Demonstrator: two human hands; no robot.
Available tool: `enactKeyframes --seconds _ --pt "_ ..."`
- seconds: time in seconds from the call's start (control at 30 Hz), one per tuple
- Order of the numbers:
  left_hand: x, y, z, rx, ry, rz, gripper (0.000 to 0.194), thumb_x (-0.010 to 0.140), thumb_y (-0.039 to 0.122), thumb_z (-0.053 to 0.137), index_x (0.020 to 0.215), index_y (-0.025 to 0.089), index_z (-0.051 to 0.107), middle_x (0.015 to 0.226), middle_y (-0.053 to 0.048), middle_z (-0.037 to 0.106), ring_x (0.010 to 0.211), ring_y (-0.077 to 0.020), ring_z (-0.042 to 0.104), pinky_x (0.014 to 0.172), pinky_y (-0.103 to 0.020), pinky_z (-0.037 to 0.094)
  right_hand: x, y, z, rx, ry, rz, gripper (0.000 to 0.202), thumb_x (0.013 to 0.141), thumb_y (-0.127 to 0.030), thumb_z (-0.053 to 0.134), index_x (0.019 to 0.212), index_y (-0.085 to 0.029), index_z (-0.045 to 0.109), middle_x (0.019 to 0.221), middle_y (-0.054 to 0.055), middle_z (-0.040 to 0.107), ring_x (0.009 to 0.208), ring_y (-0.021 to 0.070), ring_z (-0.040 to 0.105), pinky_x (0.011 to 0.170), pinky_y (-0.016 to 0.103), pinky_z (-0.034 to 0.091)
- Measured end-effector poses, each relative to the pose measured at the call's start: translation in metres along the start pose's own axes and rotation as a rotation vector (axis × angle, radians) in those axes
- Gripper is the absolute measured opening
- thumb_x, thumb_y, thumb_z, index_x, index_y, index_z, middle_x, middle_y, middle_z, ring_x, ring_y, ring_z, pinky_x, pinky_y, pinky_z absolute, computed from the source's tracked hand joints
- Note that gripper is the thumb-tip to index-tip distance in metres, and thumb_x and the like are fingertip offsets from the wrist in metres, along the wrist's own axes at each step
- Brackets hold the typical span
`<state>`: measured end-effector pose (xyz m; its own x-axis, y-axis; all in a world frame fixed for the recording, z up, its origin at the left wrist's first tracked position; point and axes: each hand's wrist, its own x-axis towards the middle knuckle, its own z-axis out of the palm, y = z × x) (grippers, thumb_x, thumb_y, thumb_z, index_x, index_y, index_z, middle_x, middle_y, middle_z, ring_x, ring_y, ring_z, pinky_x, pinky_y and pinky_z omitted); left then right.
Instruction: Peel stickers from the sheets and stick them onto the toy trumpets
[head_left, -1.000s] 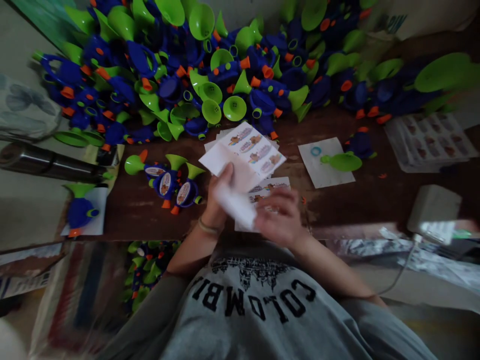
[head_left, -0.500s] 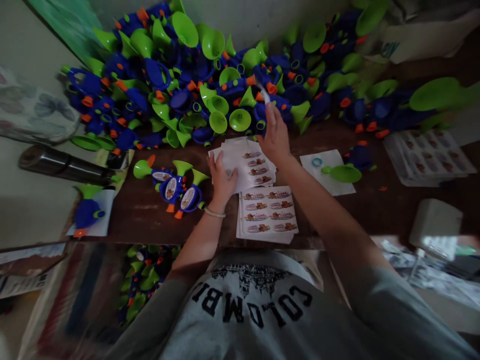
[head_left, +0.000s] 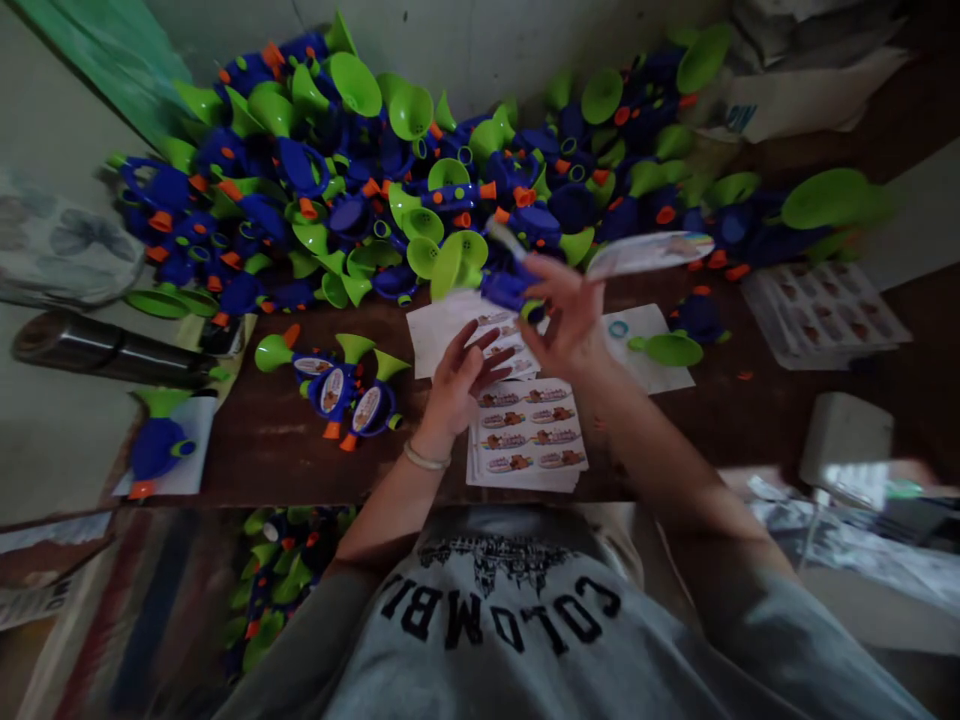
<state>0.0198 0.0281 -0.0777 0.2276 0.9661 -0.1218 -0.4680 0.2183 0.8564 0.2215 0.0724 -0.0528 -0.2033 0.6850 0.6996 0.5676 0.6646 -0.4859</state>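
Note:
My right hand [head_left: 566,315] is closed on a toy horn [head_left: 502,288] with a blue body and a green bell, held over the sheets. A slim pale tool [head_left: 506,238] sticks out from the same fingers, blurred. An oval sticker [head_left: 649,252] with a printed picture is beside the back of this hand; how it is held I cannot tell. My left hand [head_left: 459,375] is open, fingers stretched toward the horn with nothing in them. Under the hands lie a stack of sticker sheets [head_left: 532,430] and paler sheets [head_left: 431,335] behind it.
A large heap of toy horns [head_left: 352,215] fills the back of the table. Stickered horns [head_left: 330,390] lie at left, near a dark bottle [head_left: 97,345]. At right are a horn [head_left: 675,348] on white paper and more sticker sheets [head_left: 832,315]. Further horns [head_left: 281,580] are below the table edge.
My right hand has drawn back from the heap with a toy horn in it, and an oval sticker now shows beside it. My left hand has lifted off the sheets.

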Motion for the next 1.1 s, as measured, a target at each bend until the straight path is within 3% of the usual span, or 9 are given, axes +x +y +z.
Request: enactKeyframes --seconds 0.07,0.13,0.17,0.23,0.3,0.33,0.43,0.57,1.1 --pt "-0.011 0.005 0.011 -0.088 -0.022 -0.064 0.083 0.075 0.068 0.091 0.143 0.030 0.063 0.141 -0.010 0.075 0.113 -0.0246 0.080 0.099 -0.039 0.064 -0.026 -0.040 -0.002 0.033 -0.157 -0.054 0.062 0.095 -0.021 0.062 0.155 -0.031 0.049 0.133 0.008 0.075 0.117 0.0253 0.076 0.099 0.049 0.067" --pt "-0.021 0.011 0.019 -0.110 0.008 -0.050 0.082 0.073 0.064 0.093 0.142 0.031 0.064 0.139 -0.008 0.077 0.123 -0.0250 0.077 0.109 -0.039 0.062 -0.046 -0.073 -0.004 0.056 -0.134 -0.095 0.064 0.095 -0.025 0.068 0.156 -0.035 0.050 0.123 0.006 0.077 0.109 0.0254 0.076 0.095 0.049 0.068" --pt "-0.026 0.014 0.022 -0.113 0.026 -0.036 0.080 0.074 0.060 0.094 0.142 0.031 0.064 0.140 -0.007 0.076 0.129 -0.0253 0.074 0.114 -0.040 0.059 -0.052 -0.085 -0.004 0.083 -0.045 -0.071 0.072 0.093 -0.030 0.074 0.158 -0.037 0.046 0.123 0.006 0.075 0.110 0.0270 0.075 0.096 0.051 0.068" --pt "-0.035 0.017 0.027 -0.121 0.038 -0.013 0.078 0.076 0.051 0.094 0.144 0.031 0.062 0.146 -0.006 0.074 0.138 -0.0263 0.070 0.121 -0.042 0.055 -0.057 -0.100 -0.004 0.188 0.268 -0.012 0.090 0.088 -0.036 0.080 0.165 -0.042 0.033 0.116 0.004 0.072 0.103 0.0263 0.073 0.093 0.049 0.069" --pt "-0.042 0.018 0.029 -0.121 0.020 0.013 0.082 0.075 0.044 0.096 0.147 0.032 0.060 0.152 -0.007 0.070 0.143 -0.0283 0.066 0.125 -0.045 0.052 -0.055 -0.106 -0.002 0.291 0.537 0.119 0.095 0.091 -0.034 0.077 0.168 -0.047 0.023 0.106 0.002 0.066 0.088 0.0220 0.069 0.083 0.041 0.069" --pt "-0.046 0.017 0.030 -0.111 0.007 0.035 0.086 0.074 0.042 0.097 0.150 0.033 0.058 0.154 -0.007 0.068 0.146 -0.0297 0.064 0.126 -0.047 0.051 -0.053 -0.108 0.000 0.327 0.603 0.194 0.092 0.093 -0.033 0.074 0.168 -0.048 0.022 0.102 0.001 0.063 0.082 0.0198 0.066 0.078 0.036 0.068" --pt "-0.053 0.013 0.031 -0.056 -0.047 0.112 0.094 0.075 0.042 0.097 0.157 0.036 0.052 0.160 -0.009 0.064 0.154 -0.0332 0.057 0.129 -0.052 0.048 -0.048 -0.111 0.006 0.409 0.588 0.345 0.083 0.097 -0.033 0.072 0.165 -0.050 0.028 0.101 -0.001 0.059 0.080 0.0161 0.064 0.075 0.030 0.066" --pt "-0.060 0.008 0.028 0.025 -0.118 0.176 0.092 0.081 0.044 0.094 0.160 0.041 0.048 0.167 -0.007 0.056 0.157 -0.0341 0.054 0.132 -0.055 0.045 -0.048 -0.118 0.014 0.497 0.577 0.395 0.086 0.095 -0.035 0.076 0.165 -0.051 0.028 0.103 -0.002 0.059 0.080 0.0132 0.064 0.074 0.026 0.064" --pt "-0.061 0.007 0.033 0.041 -0.097 0.237 0.088 0.083 0.051 0.090 0.160 0.038 0.049 0.164 -0.008 0.059 0.159 -0.0349 0.051 0.132 -0.054 0.046 -0.049 -0.123 0.015 0.386 0.556 0.358 0.086 0.096 -0.038 0.075 0.165 -0.050 0.025 0.101 -0.002 0.058 0.078 0.0143 0.064 0.070 0.027 0.065"
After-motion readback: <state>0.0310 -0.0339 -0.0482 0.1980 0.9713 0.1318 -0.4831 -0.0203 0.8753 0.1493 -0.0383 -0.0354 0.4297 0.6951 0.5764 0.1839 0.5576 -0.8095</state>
